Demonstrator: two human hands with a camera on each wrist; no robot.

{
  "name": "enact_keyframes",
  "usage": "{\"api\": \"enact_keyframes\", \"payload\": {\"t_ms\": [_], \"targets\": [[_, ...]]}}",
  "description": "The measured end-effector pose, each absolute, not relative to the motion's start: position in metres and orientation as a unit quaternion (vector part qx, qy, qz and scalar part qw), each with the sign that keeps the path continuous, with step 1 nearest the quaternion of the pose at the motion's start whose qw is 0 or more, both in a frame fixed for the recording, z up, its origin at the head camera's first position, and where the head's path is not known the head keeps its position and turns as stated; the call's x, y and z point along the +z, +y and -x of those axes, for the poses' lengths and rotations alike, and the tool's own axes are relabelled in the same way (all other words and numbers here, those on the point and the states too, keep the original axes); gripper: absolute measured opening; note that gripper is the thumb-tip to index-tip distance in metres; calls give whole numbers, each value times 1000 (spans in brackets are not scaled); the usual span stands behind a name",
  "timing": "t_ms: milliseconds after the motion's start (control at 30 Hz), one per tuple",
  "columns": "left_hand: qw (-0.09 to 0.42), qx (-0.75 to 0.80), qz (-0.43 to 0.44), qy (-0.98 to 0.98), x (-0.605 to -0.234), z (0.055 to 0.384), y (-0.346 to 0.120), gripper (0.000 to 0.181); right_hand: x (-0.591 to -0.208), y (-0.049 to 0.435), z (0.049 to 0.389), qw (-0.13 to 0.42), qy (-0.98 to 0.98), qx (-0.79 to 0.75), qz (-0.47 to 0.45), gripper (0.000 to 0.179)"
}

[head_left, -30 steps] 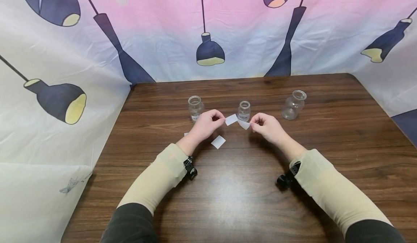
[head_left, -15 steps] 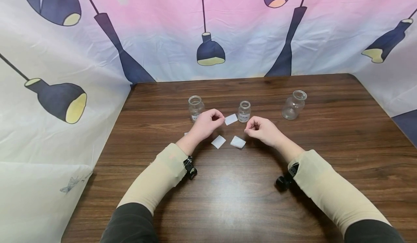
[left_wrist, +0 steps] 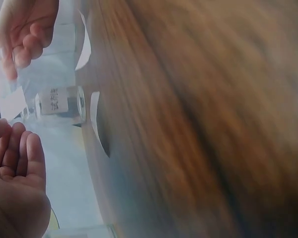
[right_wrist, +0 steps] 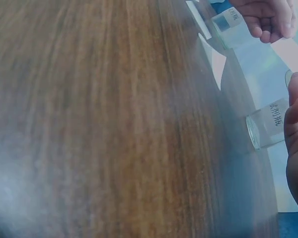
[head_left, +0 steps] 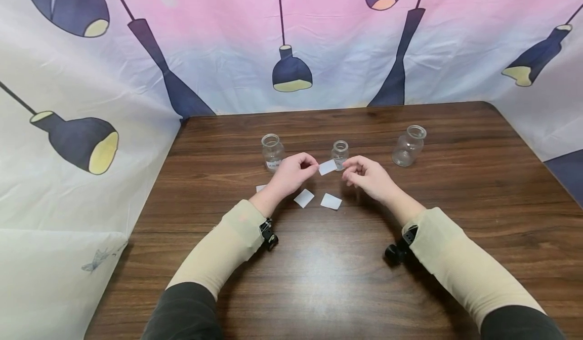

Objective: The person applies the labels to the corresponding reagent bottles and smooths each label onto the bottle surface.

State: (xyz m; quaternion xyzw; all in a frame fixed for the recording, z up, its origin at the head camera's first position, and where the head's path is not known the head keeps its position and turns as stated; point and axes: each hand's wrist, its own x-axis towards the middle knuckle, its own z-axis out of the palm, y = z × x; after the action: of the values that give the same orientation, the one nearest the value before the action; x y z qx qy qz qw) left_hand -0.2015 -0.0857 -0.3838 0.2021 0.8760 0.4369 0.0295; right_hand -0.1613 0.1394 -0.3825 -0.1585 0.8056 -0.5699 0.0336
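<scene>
My left hand pinches one corner of a small white label between thumb and fingertips. On the other side of that label hovers my right hand, its fingers loosely bent and nothing visible in them. Just behind the label stands a small glass bottle with a label carrying dark characters; the left wrist view shows this printed label too. Two white paper pieces lie on the table below the hands, one at left and one at right.
Beyond my left hand stands a larger labelled glass jar. At the right is a glass jar with no label visible. Another white paper piece is partly hidden by my left wrist. All rest on the brown wooden table.
My right hand has let a white paper piece drop onto the table, then moved back up near the label. My left hand keeps its pinch and has shifted slightly right.
</scene>
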Motion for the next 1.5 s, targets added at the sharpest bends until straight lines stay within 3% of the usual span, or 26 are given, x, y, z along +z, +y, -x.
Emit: {"api": "enact_keyframes", "payload": {"t_ms": [200,400,667,967,1500], "targets": [[34,433,-218,874,-382,199,-77,12,-400,145,174,39,789,-595,151,28],[45,439,-224,869,-382,198,-70,13,-402,147,173,21,793,-590,148,22],[66,441,-224,867,-386,199,-63,19,-377,145,156,24,793,-595,130,22],[93,473,-225,847,-388,197,-55,22,-375,150,152,14,792,-598,122,21],[85,487,-223,840,-385,193,-30,17,-407,172,168,-15,792,-599,112,18]]}}
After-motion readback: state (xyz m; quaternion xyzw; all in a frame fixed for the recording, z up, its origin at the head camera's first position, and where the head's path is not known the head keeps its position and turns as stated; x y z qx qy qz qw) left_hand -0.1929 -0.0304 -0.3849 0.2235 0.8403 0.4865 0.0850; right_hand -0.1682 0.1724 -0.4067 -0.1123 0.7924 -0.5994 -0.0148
